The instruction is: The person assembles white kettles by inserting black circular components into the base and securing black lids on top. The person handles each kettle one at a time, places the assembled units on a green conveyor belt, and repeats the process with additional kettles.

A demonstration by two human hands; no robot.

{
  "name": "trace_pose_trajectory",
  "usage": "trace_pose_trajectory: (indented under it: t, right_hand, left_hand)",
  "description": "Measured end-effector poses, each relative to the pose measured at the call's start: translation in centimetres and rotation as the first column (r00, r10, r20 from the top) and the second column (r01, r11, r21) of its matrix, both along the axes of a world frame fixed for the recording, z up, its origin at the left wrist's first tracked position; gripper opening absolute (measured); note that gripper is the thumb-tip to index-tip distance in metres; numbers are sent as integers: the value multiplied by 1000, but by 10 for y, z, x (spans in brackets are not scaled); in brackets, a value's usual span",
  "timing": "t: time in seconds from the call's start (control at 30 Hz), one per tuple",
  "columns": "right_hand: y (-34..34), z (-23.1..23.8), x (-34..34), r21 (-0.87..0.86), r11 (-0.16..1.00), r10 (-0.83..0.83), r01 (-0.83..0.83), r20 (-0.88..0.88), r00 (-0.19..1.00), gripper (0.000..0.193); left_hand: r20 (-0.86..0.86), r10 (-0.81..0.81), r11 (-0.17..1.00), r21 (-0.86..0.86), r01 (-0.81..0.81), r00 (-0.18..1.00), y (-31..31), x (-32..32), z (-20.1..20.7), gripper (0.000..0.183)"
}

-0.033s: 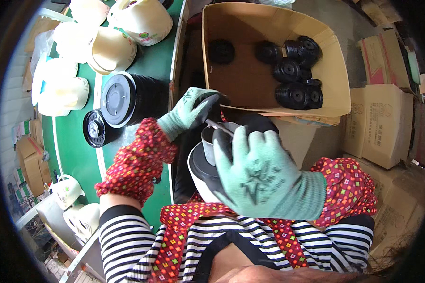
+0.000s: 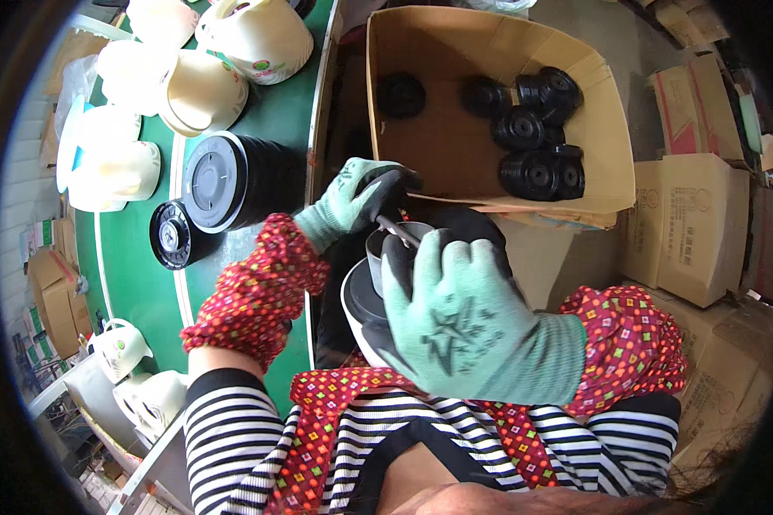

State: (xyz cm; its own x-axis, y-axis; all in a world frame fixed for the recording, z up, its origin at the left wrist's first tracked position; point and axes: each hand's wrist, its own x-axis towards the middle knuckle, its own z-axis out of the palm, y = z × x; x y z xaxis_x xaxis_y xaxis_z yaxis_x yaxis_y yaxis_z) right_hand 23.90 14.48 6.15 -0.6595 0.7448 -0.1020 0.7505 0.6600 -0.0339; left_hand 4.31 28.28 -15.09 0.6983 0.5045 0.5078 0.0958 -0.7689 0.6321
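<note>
Both of my hands wear green gloves with dark fingers. My left hand [image 2: 358, 202] is curled closed at the far end of a thin dark bar [image 2: 397, 230]. My right hand [image 2: 464, 322], back upward, closes over the bar's near end; its thumb lies along a grey metal cylinder [image 2: 375, 260]. The bar crosses the cylinder's open top. Below the cylinder is a black round part [image 2: 365, 299] with a white rim [image 2: 350, 322] around it. My right hand hides much of the cylinder and the parts under it.
A cardboard box [image 2: 442, 159] holding several black round parts stands ahead. On the left, a green conveyor belt [image 2: 137, 283] carries a stack of black discs [image 2: 215, 182], a black ring-shaped part [image 2: 171, 234] and cream-coloured kettle bodies [image 2: 202, 93]. Cartons [image 2: 691, 227] are stacked at right.
My left hand and forearm have shifted slightly to the right. My right hand has moved slightly left and down. Both hands keep the same grip.
</note>
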Motion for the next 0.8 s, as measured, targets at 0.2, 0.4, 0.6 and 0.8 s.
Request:
trace_pose_trajectory:
  t: [0.2, 0.4, 0.6, 0.8]
  right_hand:
    - [-1, 10, -2, -11, 995, -97, 96, -142, 985, 59]
    - [-23, -5, 28, 24, 1000, 9, 3, -493, 870, 80]
    - [-38, -87, 36, -142, 989, -134, 39, -765, 630, 66]
    - [-46, -116, 18, -263, 961, -277, 91, -878, 389, 52]
  left_hand:
    - [-14, 258, 959, -121, -258, 966, -17, -25, 36, 28]
    - [-278, 381, 810, -359, -463, 882, -79, -128, 97, 19]
    - [-501, 699, 539, -100, -836, 511, -186, -223, 51, 31]
    - [-666, 705, 380, 67, -923, 242, -233, -275, 0, 26]
